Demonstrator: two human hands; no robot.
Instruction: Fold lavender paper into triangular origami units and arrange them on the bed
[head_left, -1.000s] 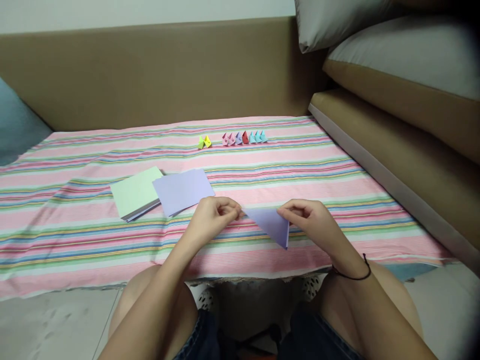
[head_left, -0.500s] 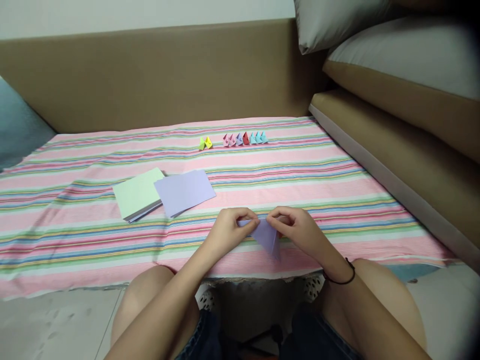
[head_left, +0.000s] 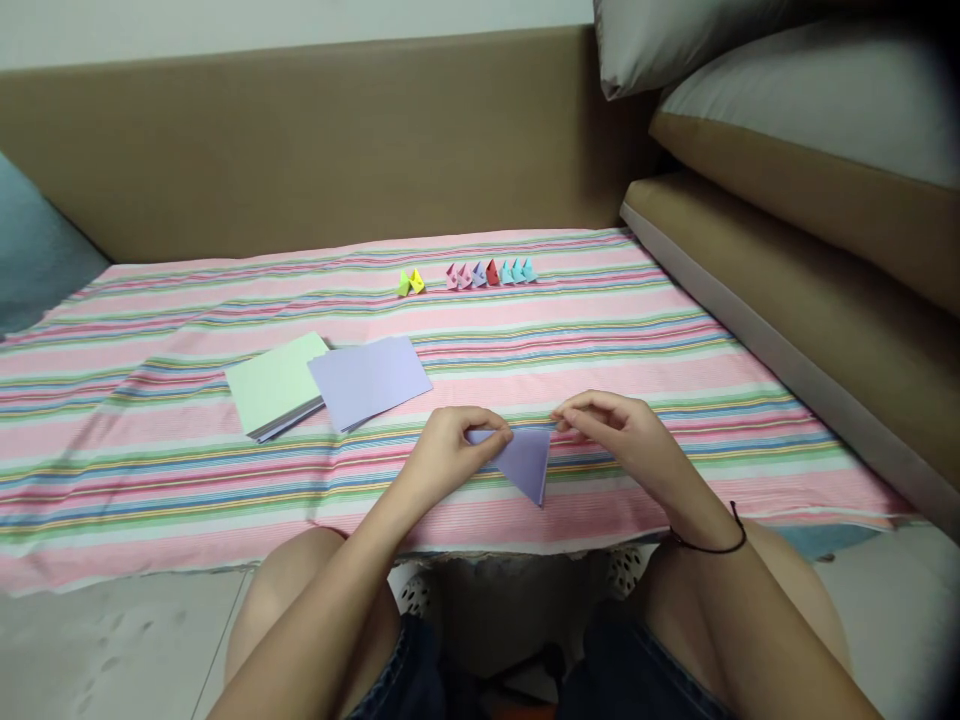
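Your left hand (head_left: pixel 465 440): clamped on the folded purple paper (head_left: pixel 525 464) over the cloth (head_left: pixel 570 360), hiding one end.
Your right hand (head_left: pixel 616 425): beside its corner — closure and contact cannot be told.
Purple sheets (head_left: pixel 371 382): overlapping the pale-green stack (head_left: pixel 276 383).
Folded figures (head_left: pixel 492 273): farther — details too small.

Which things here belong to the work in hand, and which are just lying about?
In the work:
folded paper, pinched in the left hand
right hand, close by
likely the purple sheets and green stack, untouched

Just lying about, it seems:
paper figures, set apart
cushions
blue pillow
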